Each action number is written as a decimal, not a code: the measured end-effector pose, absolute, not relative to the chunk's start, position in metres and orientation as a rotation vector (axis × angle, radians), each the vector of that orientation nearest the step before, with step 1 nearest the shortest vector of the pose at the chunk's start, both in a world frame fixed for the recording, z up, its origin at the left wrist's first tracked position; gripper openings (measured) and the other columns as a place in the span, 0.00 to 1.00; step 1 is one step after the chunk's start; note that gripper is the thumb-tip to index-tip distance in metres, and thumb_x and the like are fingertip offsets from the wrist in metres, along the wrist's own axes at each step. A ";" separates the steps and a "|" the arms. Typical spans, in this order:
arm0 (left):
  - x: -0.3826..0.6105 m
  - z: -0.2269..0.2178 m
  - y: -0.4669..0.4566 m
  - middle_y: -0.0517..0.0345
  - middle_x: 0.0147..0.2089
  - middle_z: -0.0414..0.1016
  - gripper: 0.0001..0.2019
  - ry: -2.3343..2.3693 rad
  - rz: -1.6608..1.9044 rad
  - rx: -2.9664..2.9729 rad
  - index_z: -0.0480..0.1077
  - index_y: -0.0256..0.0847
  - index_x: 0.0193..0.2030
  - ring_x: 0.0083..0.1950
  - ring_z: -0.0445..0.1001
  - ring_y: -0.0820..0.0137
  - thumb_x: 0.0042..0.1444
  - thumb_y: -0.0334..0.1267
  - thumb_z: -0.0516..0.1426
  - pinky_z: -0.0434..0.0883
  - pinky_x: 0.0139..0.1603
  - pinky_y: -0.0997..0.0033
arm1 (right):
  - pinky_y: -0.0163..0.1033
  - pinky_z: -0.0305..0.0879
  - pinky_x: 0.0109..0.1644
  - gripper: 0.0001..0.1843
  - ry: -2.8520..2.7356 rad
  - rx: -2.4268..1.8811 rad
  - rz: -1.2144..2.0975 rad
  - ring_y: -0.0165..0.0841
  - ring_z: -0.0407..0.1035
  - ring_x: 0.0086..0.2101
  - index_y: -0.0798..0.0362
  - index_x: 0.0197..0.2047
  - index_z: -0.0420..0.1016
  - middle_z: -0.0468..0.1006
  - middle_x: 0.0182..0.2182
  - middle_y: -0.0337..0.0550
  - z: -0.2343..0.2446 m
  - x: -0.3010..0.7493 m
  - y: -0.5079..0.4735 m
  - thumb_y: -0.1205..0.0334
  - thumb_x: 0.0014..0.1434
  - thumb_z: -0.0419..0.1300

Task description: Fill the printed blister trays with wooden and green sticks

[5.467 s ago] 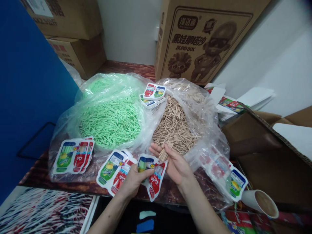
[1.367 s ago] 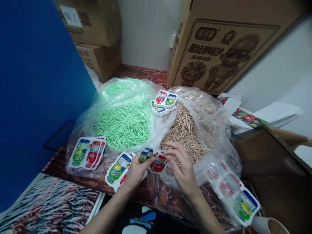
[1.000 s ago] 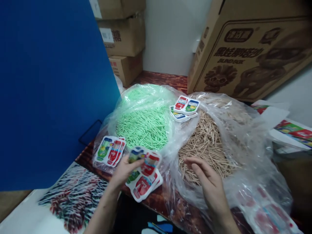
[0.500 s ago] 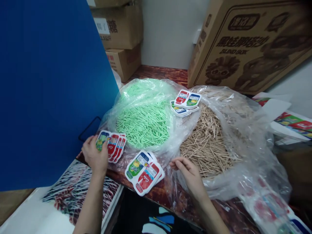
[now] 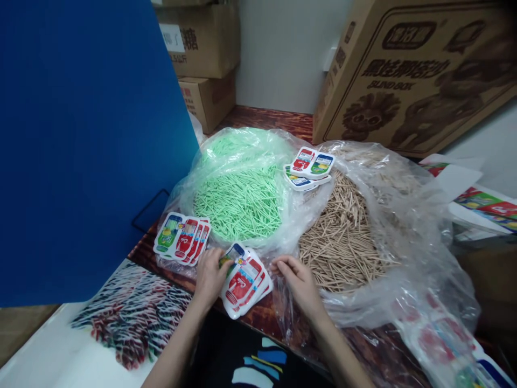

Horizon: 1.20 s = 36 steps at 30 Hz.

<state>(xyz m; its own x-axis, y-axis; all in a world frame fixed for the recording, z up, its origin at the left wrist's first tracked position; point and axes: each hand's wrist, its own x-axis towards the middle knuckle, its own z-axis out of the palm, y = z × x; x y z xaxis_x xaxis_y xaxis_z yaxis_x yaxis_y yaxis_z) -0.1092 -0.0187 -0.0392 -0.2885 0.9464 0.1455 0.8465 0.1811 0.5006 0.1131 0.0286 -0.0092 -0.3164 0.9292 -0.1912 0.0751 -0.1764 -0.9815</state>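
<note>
My left hand point(image 5: 210, 276) pinches the left edge of the top jar-printed packet point(image 5: 241, 285), red with "Cola" beside a green lemon side. It lies on more packets at the table's front edge. My right hand point(image 5: 298, 283) is just right of that pile, thumb and fingertips drawn together. Whether anything is between them I cannot make out. Fanned packets point(image 5: 181, 238) lie left of the pile. Behind it, an open clear bag holds thin green sticks point(image 5: 240, 207). Thin brown sticks point(image 5: 343, 248) fill another bag behind my right hand.
More packets point(image 5: 311, 164) rest on the plastic between the two bags. A large blue panel point(image 5: 89, 151) stands at the left. Cardboard boxes point(image 5: 202, 40) are stacked at the back, and a big printed carton point(image 5: 404, 81) leans at the right. Printed sheets point(image 5: 488, 207) lie far right.
My left hand has let go of the fanned packets and moved right to the front pile, gripping its top packet, which has turned slightly. My right hand has shifted slightly left.
</note>
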 end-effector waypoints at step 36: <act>-0.085 -0.055 -0.027 0.54 0.34 0.74 0.09 1.839 1.104 1.809 0.72 0.41 0.36 0.37 0.69 0.64 0.62 0.33 0.51 0.65 0.39 0.65 | 0.49 0.56 0.52 0.12 -2.931 -0.371 -0.224 0.45 0.59 0.52 0.59 0.36 0.75 0.73 0.42 0.54 0.007 -0.052 0.158 0.70 0.63 0.50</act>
